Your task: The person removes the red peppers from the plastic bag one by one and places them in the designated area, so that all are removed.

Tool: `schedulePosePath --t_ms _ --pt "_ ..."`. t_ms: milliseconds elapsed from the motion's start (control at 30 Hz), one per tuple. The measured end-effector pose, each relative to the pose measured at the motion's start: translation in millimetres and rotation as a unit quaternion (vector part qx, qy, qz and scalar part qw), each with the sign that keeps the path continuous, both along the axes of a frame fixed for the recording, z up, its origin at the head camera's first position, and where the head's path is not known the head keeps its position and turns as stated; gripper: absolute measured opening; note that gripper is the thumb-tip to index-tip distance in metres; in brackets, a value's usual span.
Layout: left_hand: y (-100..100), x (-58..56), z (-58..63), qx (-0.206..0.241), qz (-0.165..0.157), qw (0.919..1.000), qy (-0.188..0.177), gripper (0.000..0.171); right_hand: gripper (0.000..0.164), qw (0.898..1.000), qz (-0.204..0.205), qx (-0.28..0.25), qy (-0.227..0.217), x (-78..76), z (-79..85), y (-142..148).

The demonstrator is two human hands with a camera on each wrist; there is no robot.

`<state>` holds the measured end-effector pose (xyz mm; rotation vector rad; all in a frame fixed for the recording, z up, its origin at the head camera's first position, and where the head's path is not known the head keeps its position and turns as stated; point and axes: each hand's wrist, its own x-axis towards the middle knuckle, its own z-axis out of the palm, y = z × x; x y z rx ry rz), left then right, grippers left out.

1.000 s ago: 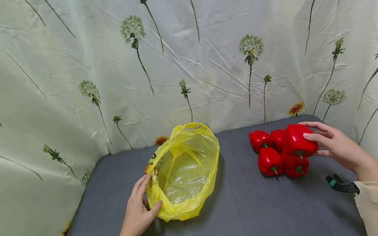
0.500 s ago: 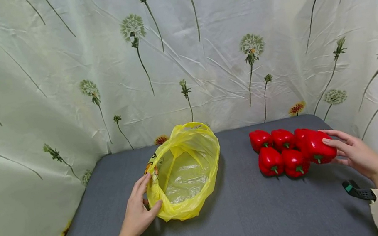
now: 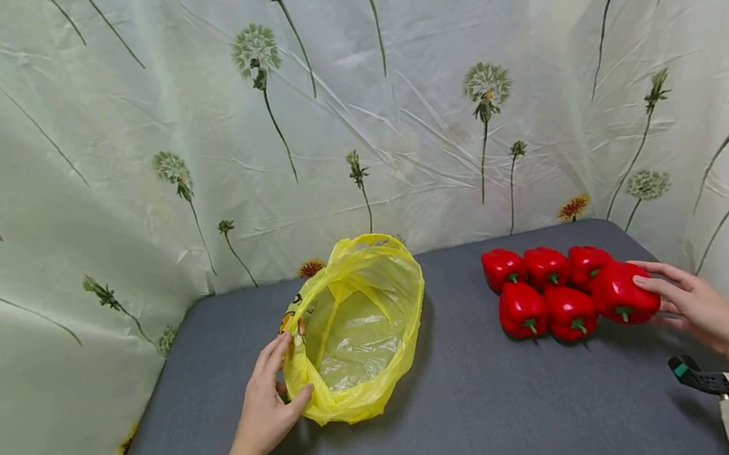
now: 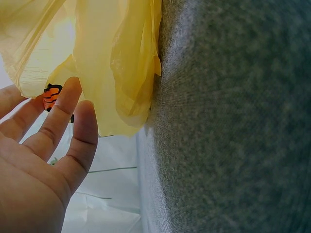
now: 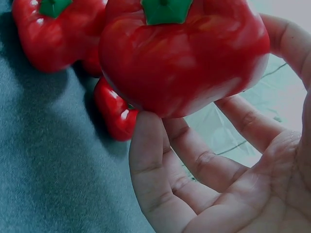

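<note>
My right hand (image 3: 697, 311) grips a red bell pepper (image 3: 625, 293) at the right end of the front row. In the right wrist view the fingers (image 5: 148, 160) curl round this glossy pepper (image 5: 184, 63), its green stem at the top of the frame; it seems slightly above the table. Other red peppers (image 3: 571, 311) lie close together to its left, in two rows. My left hand (image 3: 264, 408) touches the left side of a yellow plastic bag (image 3: 338, 409), whose wide mouth faces me. Loosely extended fingers (image 4: 85, 126) rest against the bag (image 4: 102, 73) in the left wrist view.
The dark grey table (image 3: 472, 420) extends between the bag and the peppers and along the front. A white curtain (image 3: 413, 170) with dandelion prints hangs behind the table and along both sides.
My right hand has carried its pepper rightward and lowered it beside the front row, uncovering the back-row peppers. My left hand and the bag have stayed in place.
</note>
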<state>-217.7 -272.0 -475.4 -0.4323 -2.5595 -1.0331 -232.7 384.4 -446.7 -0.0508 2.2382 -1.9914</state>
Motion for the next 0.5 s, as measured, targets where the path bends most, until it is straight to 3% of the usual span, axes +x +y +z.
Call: schedulePosePath --t_ms 500 --pt "0.9 -2.0 -1.0 -0.005 0.0 1.0 -0.001 0.084 0.035 0.997 -0.017 0.027 -0.067 1.7 -13.8 9.1"
